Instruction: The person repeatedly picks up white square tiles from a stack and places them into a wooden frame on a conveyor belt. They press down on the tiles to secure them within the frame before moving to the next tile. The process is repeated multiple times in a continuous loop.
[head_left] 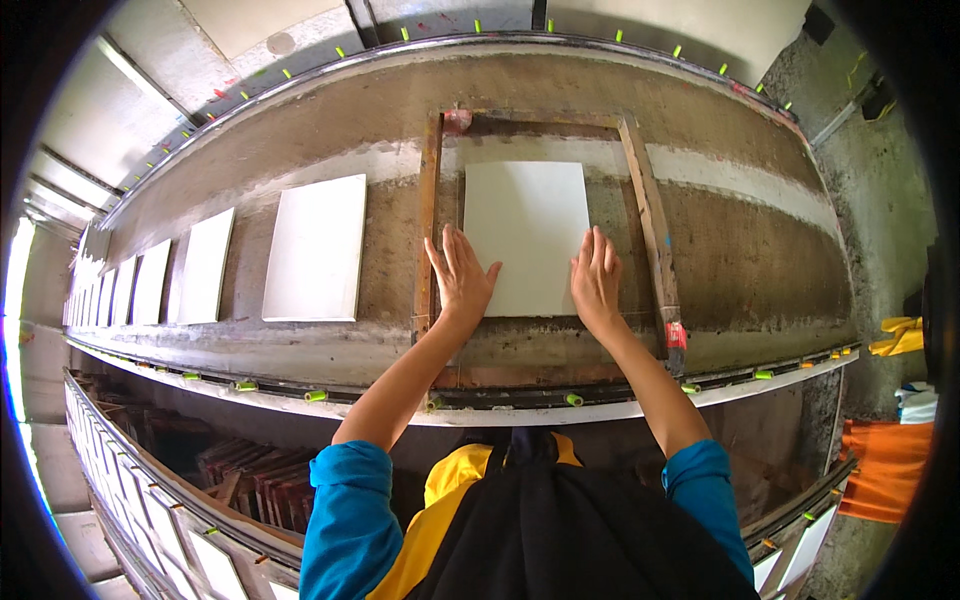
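A white rectangular sheet [525, 220] lies flat on a long brown table [755, 270] in front of me. Around it sits a wooden frame [430, 190], with red tape at its top left and bottom right corners. My left hand [463, 285] rests at the sheet's lower left edge, fingers stretched and thumb out over the sheet. On the opposite edge, my right hand [597, 283] has its fingers extended along the side. Neither hand grips anything. Whether mesh spans the frame between hands and sheet, I cannot tell.
Leftward along the table lies a row of several more white sheets [315, 250]. Small green pegs [316, 396] line both long edges. Stacked frames [265, 485] stand low behind a second table bearing white sheets [215, 565]. Orange cloth [885, 470] and yellow cloth [897, 337] hang at the right.
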